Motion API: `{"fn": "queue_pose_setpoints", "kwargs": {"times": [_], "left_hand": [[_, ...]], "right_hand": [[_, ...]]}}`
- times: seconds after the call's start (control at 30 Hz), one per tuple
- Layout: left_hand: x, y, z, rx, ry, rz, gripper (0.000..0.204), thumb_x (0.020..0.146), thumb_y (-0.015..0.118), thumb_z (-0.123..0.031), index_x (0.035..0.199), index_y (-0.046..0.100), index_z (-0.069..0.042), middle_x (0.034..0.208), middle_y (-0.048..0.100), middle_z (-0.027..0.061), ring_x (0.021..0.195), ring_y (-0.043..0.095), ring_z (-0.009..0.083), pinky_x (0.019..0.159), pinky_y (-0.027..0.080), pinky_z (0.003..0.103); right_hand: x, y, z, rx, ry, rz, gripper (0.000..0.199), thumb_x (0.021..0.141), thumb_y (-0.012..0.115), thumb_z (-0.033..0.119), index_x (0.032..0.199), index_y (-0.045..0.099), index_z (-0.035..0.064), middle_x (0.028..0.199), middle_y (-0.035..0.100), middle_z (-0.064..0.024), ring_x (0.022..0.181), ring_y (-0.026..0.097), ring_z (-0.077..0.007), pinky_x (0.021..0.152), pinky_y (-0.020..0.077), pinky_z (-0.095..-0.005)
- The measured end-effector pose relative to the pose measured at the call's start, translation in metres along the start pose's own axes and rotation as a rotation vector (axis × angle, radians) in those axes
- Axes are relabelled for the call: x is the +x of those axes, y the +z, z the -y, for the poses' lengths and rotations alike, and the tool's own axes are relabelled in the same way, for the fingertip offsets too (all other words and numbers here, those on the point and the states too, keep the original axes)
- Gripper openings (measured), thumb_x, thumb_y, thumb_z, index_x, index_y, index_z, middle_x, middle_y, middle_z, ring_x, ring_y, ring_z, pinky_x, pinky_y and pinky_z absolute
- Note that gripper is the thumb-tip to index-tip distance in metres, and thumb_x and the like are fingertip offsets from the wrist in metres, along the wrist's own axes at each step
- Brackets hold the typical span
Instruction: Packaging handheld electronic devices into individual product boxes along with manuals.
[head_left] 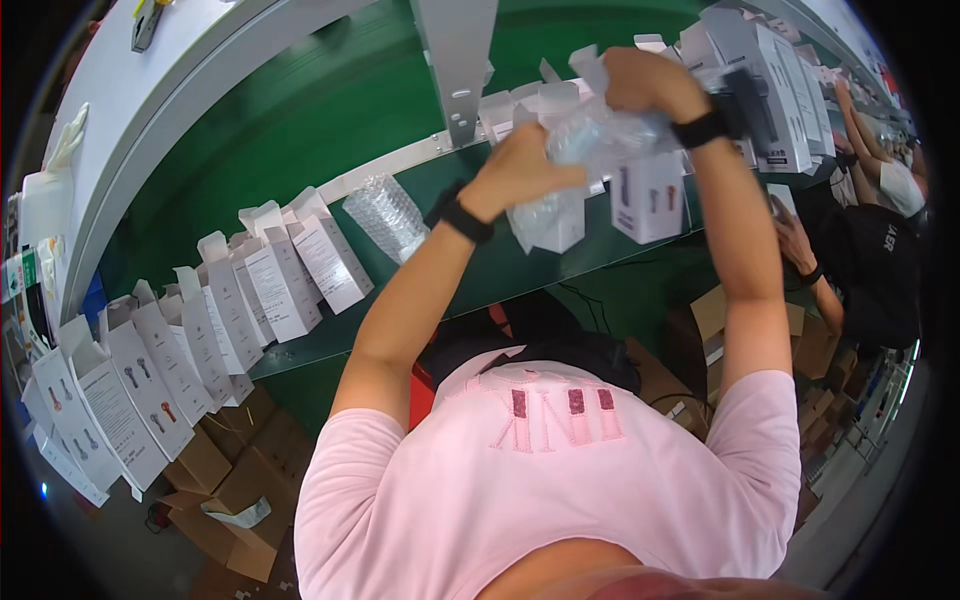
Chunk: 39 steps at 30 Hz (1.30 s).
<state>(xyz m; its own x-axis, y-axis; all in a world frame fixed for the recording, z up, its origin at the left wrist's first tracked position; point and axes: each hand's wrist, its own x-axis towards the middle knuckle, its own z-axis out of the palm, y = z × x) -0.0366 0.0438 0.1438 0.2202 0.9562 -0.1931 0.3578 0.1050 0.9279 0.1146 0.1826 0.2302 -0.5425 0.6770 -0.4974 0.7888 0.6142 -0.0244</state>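
Observation:
Clear bubble wrap (pixel 595 140), blurred in places, stretches between my two hands above the green bench. My left hand (pixel 525 172) is closed at its left side, with the thumb across the wrap and the other fingers partly hidden. Higher up and to the right, my right hand (pixel 650 82) is closed on the wrap's upper part. Below them, a white carton (pixel 558 225) stands partly covered by the wrap. Just right of it is another white printed carton (pixel 648 203). A separate bubble-wrap pouch (pixel 387 215) lies left of my left wrist.
White cartons with raised flaps (pixel 215 310) line the bench's left side. More white cartons (pixel 770 90) stand at the right. A grey metal post (pixel 455 70) rises behind my hands. Brown cardboard boxes (pixel 240 490) sit below the bench. Other people's arms (pixel 800 245) reach in at the right.

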Motion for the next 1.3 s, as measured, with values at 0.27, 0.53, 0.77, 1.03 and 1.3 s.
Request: {"fn": "queue_pose_setpoints", "kwargs": {"times": [0.27,0.53,0.77,1.03,1.3], "left_hand": [[0.011,-0.006,0.032,-0.356,0.022,-0.085,0.076,0.069,0.075,-0.028,0.131,0.047,0.007,0.111,0.065,0.0162,0.103,0.063,0.0273,0.091,0.048,0.035],[-0.122,0.037,0.023,-1.614,0.040,-0.019,0.078,0.064,0.073,-0.040,0.127,0.054,0.003,0.116,0.063,0.0203,0.094,0.065,0.0227,0.080,0.053,0.031],[-0.163,0.056,0.030,-1.598,-0.185,-0.396,0.038,0.095,0.059,-0.029,0.115,0.060,0.002,0.104,0.066,0.0157,0.086,0.067,0.0258,0.073,0.058,0.038],[-0.217,0.053,0.022,-1.787,-0.429,-0.332,0.060,0.095,0.046,-0.052,0.131,0.044,-0.004,0.115,0.054,0.0268,0.102,0.058,0.0411,0.090,0.049,0.056],[-0.216,0.025,0.101,-2.224,0.045,-0.046,0.087,0.078,0.060,-0.067,0.135,0.046,-0.002,0.118,0.060,0.0231,0.111,0.057,0.0425,0.096,0.046,0.053]], "right_hand": [[-0.037,0.007,0.002,0.053,0.168,-0.224,0.039,0.076,0.068,0.025,0.097,0.067,-0.0083,0.092,0.067,-0.0264,0.087,0.065,-0.0424,0.078,0.0526,-0.0429],[-0.148,-0.009,0.079,1.065,-0.188,-0.119,0.028,0.091,0.063,0.023,0.095,0.065,-0.0038,0.091,0.066,-0.0045,0.079,0.057,-0.0100,0.072,0.0447,-0.0251],[-0.118,0.105,0.174,1.712,-0.050,-0.435,0.030,0.099,0.053,0.030,0.099,0.065,0.0032,0.083,0.059,0.0025,0.075,0.051,-0.0047,0.067,0.0399,-0.0196],[-0.172,0.162,0.064,0.513,0.441,-0.869,0.094,0.076,0.078,0.032,0.146,0.026,-0.0031,0.134,0.048,-0.0257,0.124,0.047,-0.0360,0.104,0.0372,-0.0381],[-0.136,0.270,0.023,0.817,0.489,-0.764,0.091,0.073,0.076,0.022,0.144,0.025,-0.0032,0.128,0.050,-0.0286,0.117,0.053,-0.0366,0.098,0.0430,-0.0389]]}}
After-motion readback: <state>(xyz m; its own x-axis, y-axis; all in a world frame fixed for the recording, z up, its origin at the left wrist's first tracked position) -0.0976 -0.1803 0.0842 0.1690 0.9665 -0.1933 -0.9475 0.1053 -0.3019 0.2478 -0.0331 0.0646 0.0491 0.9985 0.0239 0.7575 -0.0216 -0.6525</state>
